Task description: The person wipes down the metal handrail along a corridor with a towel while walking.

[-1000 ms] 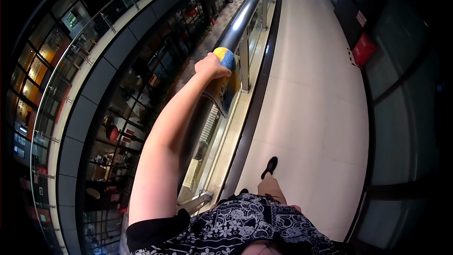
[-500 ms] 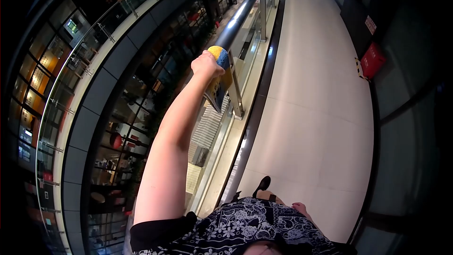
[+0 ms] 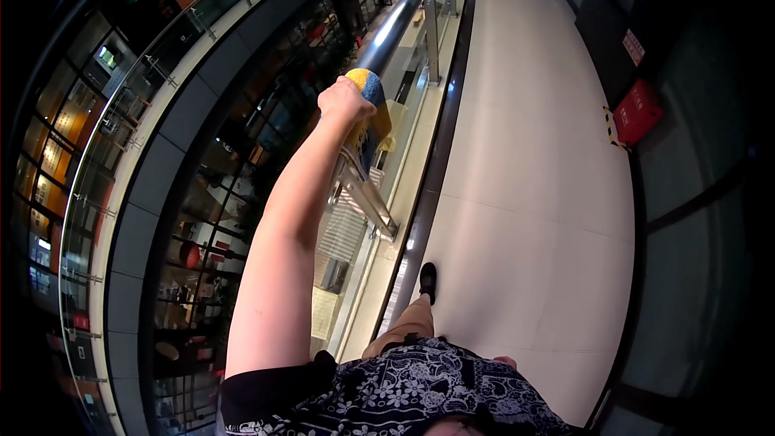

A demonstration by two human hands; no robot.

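At about 11 o'clock from the centre of the view, the left hand is closed around a yellow and blue fuzzy cleaning cloth and presses it on the round grey metal handrail. The fingers are wrapped over the cloth, and one end of the cloth hangs down below the rail, toward 6 o'clock. The bare left arm is stretched from the lower edge up to this point. Just below the cloth, a slanted metal post of the railing goes down to the floor edge. The right hand is at about 5 o'clock, low beside the patterned shirt; only a small part shows, so I cannot tell if it is open or closed. The pale glossy tiled floor runs toward 12 o'clock, and a red box stands at 3 o'clock against the dark wall.
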